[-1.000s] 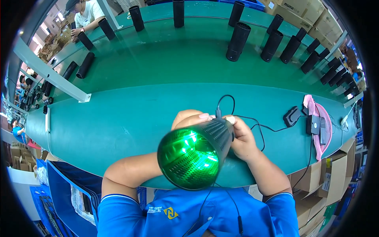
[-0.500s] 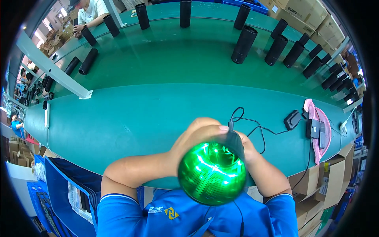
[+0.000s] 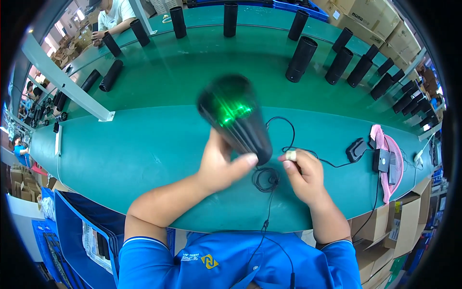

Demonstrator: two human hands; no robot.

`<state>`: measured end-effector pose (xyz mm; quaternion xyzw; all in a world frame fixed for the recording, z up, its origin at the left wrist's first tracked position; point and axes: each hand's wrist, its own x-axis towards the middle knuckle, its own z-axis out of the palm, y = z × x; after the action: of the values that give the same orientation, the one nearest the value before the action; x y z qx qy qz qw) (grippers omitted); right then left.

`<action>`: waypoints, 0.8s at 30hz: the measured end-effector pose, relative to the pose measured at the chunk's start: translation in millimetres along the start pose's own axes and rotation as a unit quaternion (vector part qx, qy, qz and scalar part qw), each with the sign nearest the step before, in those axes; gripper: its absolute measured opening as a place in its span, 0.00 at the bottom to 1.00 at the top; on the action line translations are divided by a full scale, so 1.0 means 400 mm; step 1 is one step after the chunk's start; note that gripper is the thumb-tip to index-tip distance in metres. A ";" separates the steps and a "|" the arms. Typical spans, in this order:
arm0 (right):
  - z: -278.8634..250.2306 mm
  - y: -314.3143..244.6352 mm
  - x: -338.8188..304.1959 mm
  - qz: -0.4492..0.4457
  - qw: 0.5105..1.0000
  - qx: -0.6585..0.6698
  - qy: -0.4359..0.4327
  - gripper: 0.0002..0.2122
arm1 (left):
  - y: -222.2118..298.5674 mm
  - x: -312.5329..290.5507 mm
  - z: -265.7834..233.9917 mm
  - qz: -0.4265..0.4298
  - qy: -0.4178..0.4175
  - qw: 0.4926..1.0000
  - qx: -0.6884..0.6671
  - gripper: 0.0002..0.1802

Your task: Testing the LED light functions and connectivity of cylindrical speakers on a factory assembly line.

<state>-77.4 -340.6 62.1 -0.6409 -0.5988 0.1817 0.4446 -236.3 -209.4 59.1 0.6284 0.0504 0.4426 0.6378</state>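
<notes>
My left hand (image 3: 219, 166) grips a black cylinder (image 3: 245, 130) by its narrower lower end, with the thumb across the base. The cylinder is tilted and blurred by motion, its wider end pointing up and away, and green light glows on it. Just right of the base is my right hand (image 3: 305, 173), its index finger stretched toward the cylinder and its thumb a little apart. A pale band (image 3: 291, 155) wraps that index finger. Nothing shows between the fingertips. Behind the cylinder passes a black cable (image 3: 291, 132), whose near end is hidden. A coiled thin cord (image 3: 266, 179) hangs below the base.
Several black cylinders (image 3: 301, 59) stand along the green table (image 3: 144, 144); others lie at left. A black adapter (image 3: 356, 149) and a pink strap-like thing (image 3: 397, 164) lie at right. Cardboard boxes (image 3: 404, 224) and a blue bin (image 3: 79, 245) flank me. A person (image 3: 115, 19) sits across the table.
The cylinder has swung up and away from my chest, so its glowing end no longer faces me. My right hand has come off it and moved aside. The coiled cord has come into view.
</notes>
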 end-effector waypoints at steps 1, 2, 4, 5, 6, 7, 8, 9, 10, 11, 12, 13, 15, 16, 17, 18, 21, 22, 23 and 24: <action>-0.003 -0.006 0.000 -0.075 0.990 -0.110 0.038 0.07 | -0.001 -0.002 0.005 -0.080 0.103 0.980 -0.147 0.32; -0.005 -0.008 0.000 -0.073 0.990 -0.111 0.041 0.07 | -0.005 -0.001 0.003 -0.082 0.099 0.981 -0.149 0.32; -0.002 -0.015 0.011 -0.121 0.973 -0.155 0.117 0.07 | -0.017 -0.004 -0.022 -0.091 -0.004 0.995 -0.030 0.31; 0.000 -0.017 0.017 -0.146 0.961 -0.177 0.154 0.06 | -0.023 -0.006 -0.033 -0.094 -0.055 0.994 0.031 0.30; 0.000 -0.016 0.020 -0.169 0.947 -0.197 0.191 0.06 | -0.027 -0.005 -0.036 -0.096 -0.106 0.986 0.091 0.29; -0.001 -0.014 0.021 -0.167 0.947 -0.197 0.192 0.06 | -0.028 -0.005 -0.034 -0.097 -0.108 0.985 0.090 0.29; -0.001 -0.010 0.022 -0.175 0.952 -0.185 0.173 0.06 | -0.030 -0.004 -0.030 -0.059 -0.137 0.985 0.088 0.29; 0.000 -0.005 0.023 -0.182 0.956 -0.173 0.153 0.06 | -0.030 -0.003 -0.027 -0.021 -0.165 0.982 0.086 0.30; 0.002 -0.001 0.024 -0.190 0.960 -0.160 0.133 0.06 | -0.030 -0.003 -0.024 0.018 -0.193 0.977 0.084 0.31; 0.005 0.003 0.023 -0.197 0.963 -0.146 0.113 0.05 | -0.029 -0.004 -0.022 0.056 -0.220 0.971 0.081 0.32; 0.006 0.005 0.020 -0.197 0.963 -0.146 0.114 0.05 | -0.026 -0.002 -0.021 0.056 -0.221 0.970 0.081 0.32; 0.007 0.008 0.015 -0.189 0.967 -0.143 0.090 0.05 | -0.021 0.002 -0.022 0.073 -0.242 0.963 0.089 0.32; 0.009 0.012 0.003 -0.173 0.975 -0.136 0.041 0.06 | -0.013 0.009 -0.023 0.108 -0.284 0.947 0.103 0.33; 0.008 0.012 0.001 -0.165 0.977 -0.133 0.016 0.06 | -0.010 0.012 -0.024 0.126 -0.305 0.938 0.110 0.33; 0.007 0.013 0.000 -0.165 0.977 -0.132 0.016 0.06 | -0.009 0.013 -0.025 0.126 -0.304 0.938 0.111 0.33; 0.005 0.014 0.000 -0.159 0.980 -0.120 -0.001 0.06 | -0.007 0.013 -0.026 0.132 -0.306 0.936 0.113 0.34; 0.001 0.015 0.000 -0.139 0.985 -0.086 -0.050 0.07 | -0.005 0.016 -0.028 0.150 -0.313 0.930 0.119 0.35; 0.002 0.012 0.000 -0.138 0.985 -0.086 -0.051 0.07 | -0.004 0.017 -0.030 0.149 -0.313 0.930 0.119 0.35; 0.003 0.006 0.000 -0.123 0.988 -0.078 -0.060 0.07 | -0.004 0.017 -0.032 0.146 -0.311 0.931 0.122 0.34; 0.003 -0.002 0.001 -0.107 0.989 -0.071 -0.069 0.08 | -0.003 0.017 -0.035 0.143 -0.308 0.932 0.125 0.34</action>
<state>-78.8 -340.0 62.2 -0.5893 -0.7044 0.1335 0.3725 -240.2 -194.1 58.4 0.8089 -0.1847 0.3039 0.4682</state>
